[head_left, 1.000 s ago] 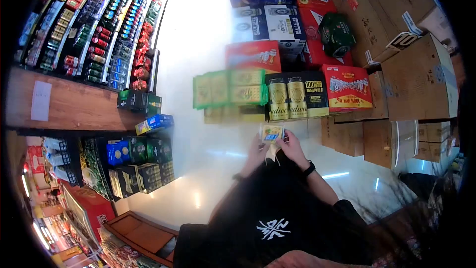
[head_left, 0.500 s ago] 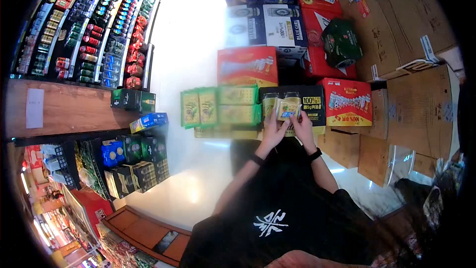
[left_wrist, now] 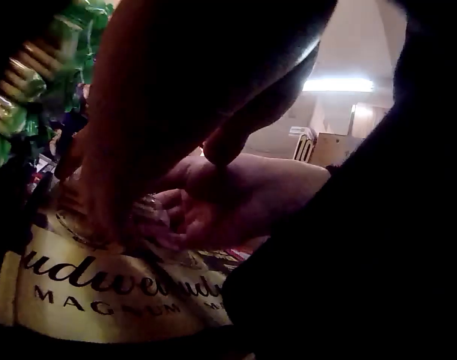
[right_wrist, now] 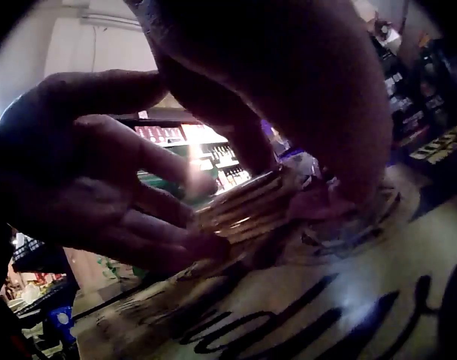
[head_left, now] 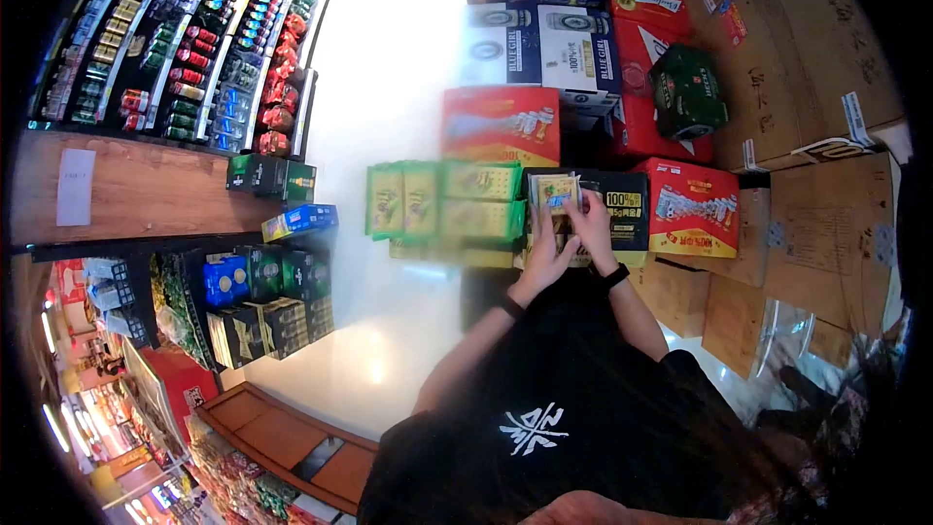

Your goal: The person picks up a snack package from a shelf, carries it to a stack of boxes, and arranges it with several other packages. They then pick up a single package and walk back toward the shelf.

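Note:
A small square packet point(head_left: 556, 192) with a yellow-and-blue front is over a black box point(head_left: 627, 204) that has gold Budweiser cans pictured on it. My right hand point(head_left: 591, 226) pinches the packet near its lower right side. Alongside its left edge, my left hand point(head_left: 544, 261) has its fingers straight and its thumb apart. In the right wrist view the packet point(right_wrist: 247, 214) shows thin layered edges, with the fingertips of the left hand point(right_wrist: 101, 172) against it. Green-wrapped packets point(head_left: 403, 199) lie just left of both hands.
A red box point(head_left: 501, 124) lies beyond the green packets, and another red box point(head_left: 692, 206) stands to the right. White-and-blue beer cartons point(head_left: 578, 49) and brown cardboard boxes point(head_left: 826, 233) are stacked around. Shelves of cans point(head_left: 199, 58) run along the far left.
Both hands have carried the packet forward from near the body to over the black box. My left fingers have straightened from around it, leaving the right hand pinching it.

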### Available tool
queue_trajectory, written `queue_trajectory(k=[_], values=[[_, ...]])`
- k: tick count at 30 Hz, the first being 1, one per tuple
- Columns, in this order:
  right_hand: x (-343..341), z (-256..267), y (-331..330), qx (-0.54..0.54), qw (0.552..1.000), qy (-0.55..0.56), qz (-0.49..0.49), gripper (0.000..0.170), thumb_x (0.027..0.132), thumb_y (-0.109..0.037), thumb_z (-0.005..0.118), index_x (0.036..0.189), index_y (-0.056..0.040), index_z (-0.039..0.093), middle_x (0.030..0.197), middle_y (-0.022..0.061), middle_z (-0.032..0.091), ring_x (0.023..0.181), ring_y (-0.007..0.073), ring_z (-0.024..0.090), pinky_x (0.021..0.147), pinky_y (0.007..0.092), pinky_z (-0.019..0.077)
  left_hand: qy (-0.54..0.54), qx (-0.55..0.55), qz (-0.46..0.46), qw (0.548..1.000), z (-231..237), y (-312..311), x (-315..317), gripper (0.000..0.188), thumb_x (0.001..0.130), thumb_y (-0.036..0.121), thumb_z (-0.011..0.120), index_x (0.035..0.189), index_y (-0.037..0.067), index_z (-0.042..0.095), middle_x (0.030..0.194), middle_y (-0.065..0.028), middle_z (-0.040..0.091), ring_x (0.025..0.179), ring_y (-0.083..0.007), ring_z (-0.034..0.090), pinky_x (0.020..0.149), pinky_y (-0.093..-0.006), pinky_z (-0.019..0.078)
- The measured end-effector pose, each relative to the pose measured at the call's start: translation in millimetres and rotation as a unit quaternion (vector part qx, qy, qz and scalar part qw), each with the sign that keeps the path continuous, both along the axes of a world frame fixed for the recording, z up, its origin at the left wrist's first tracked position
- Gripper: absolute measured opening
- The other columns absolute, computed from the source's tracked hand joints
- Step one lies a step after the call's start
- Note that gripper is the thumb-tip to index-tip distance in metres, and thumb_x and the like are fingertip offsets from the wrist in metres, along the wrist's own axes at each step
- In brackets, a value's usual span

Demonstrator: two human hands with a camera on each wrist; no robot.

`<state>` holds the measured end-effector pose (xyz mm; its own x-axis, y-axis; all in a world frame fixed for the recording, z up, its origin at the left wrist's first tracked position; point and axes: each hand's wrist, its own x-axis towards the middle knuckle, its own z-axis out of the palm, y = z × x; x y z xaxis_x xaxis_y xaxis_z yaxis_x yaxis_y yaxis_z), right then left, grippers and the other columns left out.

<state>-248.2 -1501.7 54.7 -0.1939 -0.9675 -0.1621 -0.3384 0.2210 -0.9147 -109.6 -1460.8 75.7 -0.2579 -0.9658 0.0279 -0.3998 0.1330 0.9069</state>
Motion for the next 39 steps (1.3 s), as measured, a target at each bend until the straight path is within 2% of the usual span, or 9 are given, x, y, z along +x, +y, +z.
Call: queue_trajectory(k=[7,10,13,16,19,23,29,35,39], values=[[-8,-15,-1,0.018,0.999,-0.036,-0.026,0.045,0.088,-0.030,0.071,0.118,0.0004,0.057,0.104,0.0125,0.067,0.092,0.0192,0.064,0.082,0.0331,0.0507,0.061,0.003,0.028,0.998,0,-10,1,0.074,0.092,0.022,0.063,0.148,-0.005,0.023,0.151,-0.0340,0.022,0.144,-0.0448,0.017,0.116,-0.0462,0.0197],[-7,-21,2,-0.016,0.996,-0.075,-0.045,0.035,0.091,-0.021,0.069,0.116,0.0007,0.058,0.104,0.0100,0.067,0.092,0.0144,0.063,0.083,0.0288,0.0503,0.004,-0.034,0.028,0.999,-1,-10,1,0.070,0.092,0.020,0.063,0.148,-0.002,0.027,0.152,-0.0328,0.021,0.144,-0.0425,0.022,0.112,-0.0450,0.0301],[-11,-20,6,-0.029,0.987,-0.145,-0.068,0.036,0.091,-0.020,0.069,0.118,0.0013,0.057,0.106,0.0096,0.067,0.093,0.0150,0.062,0.083,0.0293,0.0504,0.066,-0.007,0.009,0.998,10,-6,-2,0.071,0.092,0.019,0.064,0.148,0.000,0.027,0.153,-0.0315,0.019,0.144,-0.0412,0.023,0.106,-0.0429,0.0391],[-27,-20,9,-0.029,0.971,-0.216,-0.096,0.037,0.092,-0.019,0.068,0.119,0.0023,0.056,0.105,0.0081,0.066,0.093,0.0133,0.062,0.081,0.0282,0.0499,0.100,0.034,-0.001,0.994,14,-2,-10,0.073,0.093,0.026,0.062,0.148,-0.002,0.025,0.151,-0.0300,0.027,0.143,-0.0411,0.023,0.117,-0.0448,0.0213],[-47,-21,11,-0.044,0.961,-0.243,-0.122,0.037,0.092,-0.022,0.068,0.118,0.0026,0.057,0.100,0.0065,0.066,0.086,0.0106,0.061,0.072,0.0253,0.0491,0.054,0.002,-0.015,0.998,4,-4,-14,0.073,0.091,0.020,0.066,0.148,-0.001,0.026,0.154,-0.0328,0.015,0.143,-0.0430,0.024,0.105,-0.0434,0.0413],[-66,-23,11,-0.009,0.980,-0.129,-0.150,0.039,0.091,-0.030,0.069,0.113,0.0015,0.062,0.094,0.0078,0.067,0.082,0.0119,0.062,0.068,0.0267,0.0481,-0.079,-0.036,-0.005,0.996,-7,-12,-17,0.079,0.088,0.024,0.068,0.147,-0.005,0.024,0.153,-0.0338,0.012,0.139,-0.0491,0.026,0.112,-0.0454,0.0318],[-68,-21,11,-0.026,0.988,0.114,-0.106,0.043,0.087,-0.036,0.070,0.109,0.0010,0.063,0.093,0.0137,0.064,0.082,0.0249,0.062,0.073,0.0372,0.0489,-0.087,-0.024,0.006,0.996,-4,-15,-21,0.080,0.087,0.024,0.068,0.149,0.000,0.024,0.152,-0.0341,0.015,0.139,-0.0509,0.024,0.113,-0.0489,0.0292],[-56,-9,6,-0.040,0.981,0.156,-0.105,0.047,0.087,-0.035,0.070,0.115,0.0011,0.061,0.091,0.0127,0.062,0.085,0.0269,0.060,0.076,0.0403,0.0492,-0.151,-0.040,-0.011,0.988,1,-13,-17,0.081,0.087,0.028,0.068,0.149,0.000,0.024,0.153,-0.0345,0.011,0.139,-0.0522,0.023,0.113,-0.0507,0.0298],[-55,-3,6,-0.011,0.982,0.176,-0.065,0.048,0.089,-0.037,0.069,0.117,0.0005,0.060,0.101,0.0147,0.062,0.088,0.0283,0.061,0.078,0.0411,0.0491,-0.145,-0.041,-0.035,0.988,-3,-12,-12,0.080,0.088,0.031,0.066,0.149,0.001,0.025,0.154,-0.0341,0.008,0.138,-0.0523,0.024,0.112,-0.0514,0.0307]])
